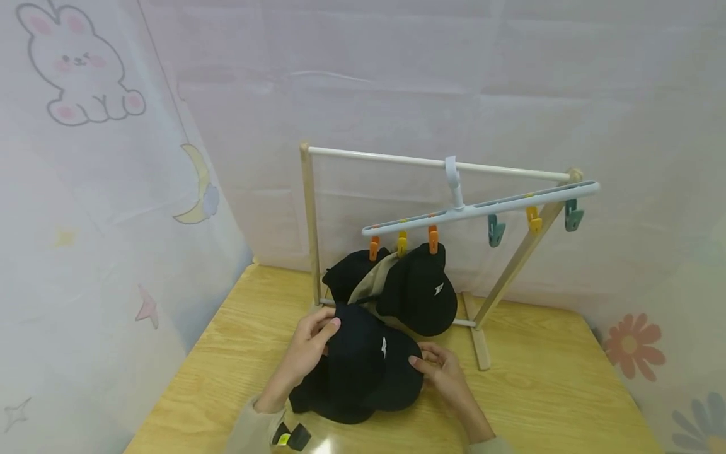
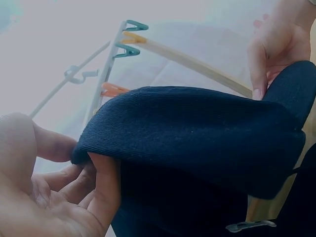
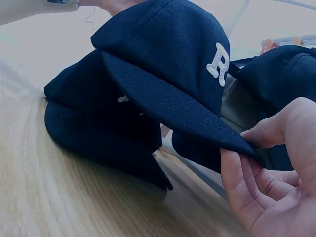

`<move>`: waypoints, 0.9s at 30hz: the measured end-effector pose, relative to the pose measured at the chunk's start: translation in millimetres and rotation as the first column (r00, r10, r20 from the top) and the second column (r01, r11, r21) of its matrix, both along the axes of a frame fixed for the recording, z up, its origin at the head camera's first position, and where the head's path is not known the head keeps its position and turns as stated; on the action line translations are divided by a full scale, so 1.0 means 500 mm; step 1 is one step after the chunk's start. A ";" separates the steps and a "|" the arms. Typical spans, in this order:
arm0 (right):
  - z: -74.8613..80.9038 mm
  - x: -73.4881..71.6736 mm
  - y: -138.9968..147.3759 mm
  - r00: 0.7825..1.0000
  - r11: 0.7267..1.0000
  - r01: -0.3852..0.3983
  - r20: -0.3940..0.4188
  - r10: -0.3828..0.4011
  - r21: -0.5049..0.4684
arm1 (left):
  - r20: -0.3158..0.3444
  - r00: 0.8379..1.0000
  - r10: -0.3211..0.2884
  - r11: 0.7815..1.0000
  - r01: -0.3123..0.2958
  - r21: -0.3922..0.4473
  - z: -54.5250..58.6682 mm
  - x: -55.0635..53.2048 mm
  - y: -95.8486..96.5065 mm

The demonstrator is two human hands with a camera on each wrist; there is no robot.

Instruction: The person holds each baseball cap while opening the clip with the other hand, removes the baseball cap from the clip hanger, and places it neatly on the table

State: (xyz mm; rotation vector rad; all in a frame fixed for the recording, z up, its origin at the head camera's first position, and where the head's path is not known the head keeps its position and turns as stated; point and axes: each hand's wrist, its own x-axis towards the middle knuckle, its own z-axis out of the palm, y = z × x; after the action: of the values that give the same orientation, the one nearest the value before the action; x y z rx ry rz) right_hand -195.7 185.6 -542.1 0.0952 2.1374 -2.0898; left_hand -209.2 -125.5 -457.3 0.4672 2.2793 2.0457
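Both hands hold a black baseball cap [image 1: 356,353] with a white letter on its front. My left hand [image 1: 309,347] pinches the cap's back edge between thumb and fingers, as the left wrist view shows at the cap fabric [image 2: 197,128]. The right hand [image 1: 445,372] pinches the tip of its brim [image 3: 182,108]. Beneath it another dark cap [image 3: 98,128] lies on the table. Behind, several caps hang clipped on a pale blue hanger [image 1: 420,219]; the front one is a black cap [image 1: 422,296], with a beige cap [image 1: 371,284] beside it.
A rack with wooden legs and a white bar [image 1: 374,155] carries the hanger, which tilts up to the right. On its right half hang a teal clip [image 1: 496,231], a yellow clip [image 1: 534,221] and another teal clip [image 1: 573,215]. The wooden table [image 1: 544,372] meets a printed cloth backdrop.
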 end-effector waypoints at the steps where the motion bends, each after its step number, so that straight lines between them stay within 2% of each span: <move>1: -0.002 0.000 -0.002 1.000 1.000 0.001 -0.001 -0.001 0.003 | -0.004 1.000 -0.001 1.000 0.001 0.000 -0.001 0.000 -0.002; 8: -0.019 0.000 -0.013 1.000 1.000 0.004 -0.002 -0.004 0.000 | 0.016 1.000 0.011 0.999 -0.010 -0.030 -0.004 -0.001 -0.012; 17: -0.023 0.004 -0.006 1.000 0.999 0.003 -0.004 -0.003 0.038 | -0.014 0.997 -0.077 0.996 0.077 -0.042 -0.007 -0.007 -0.024; 21: -0.026 0.005 -0.006 1.000 1.000 -0.003 -0.004 0.003 0.026 | -0.014 0.997 -0.079 0.995 0.078 -0.069 -0.010 -0.011 -0.031; 27: -0.037 0.003 -0.020 1.000 1.000 0.006 0.010 -0.006 0.000 | 0.022 0.997 -0.073 0.990 0.075 -0.117 -0.010 -0.016 -0.044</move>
State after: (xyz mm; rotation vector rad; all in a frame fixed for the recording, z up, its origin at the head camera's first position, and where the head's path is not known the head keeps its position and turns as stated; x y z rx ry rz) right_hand -194.4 175.4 -560.6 0.1118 2.1347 -2.0877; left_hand -217.4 -147.3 -462.4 0.5157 2.3188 1.8620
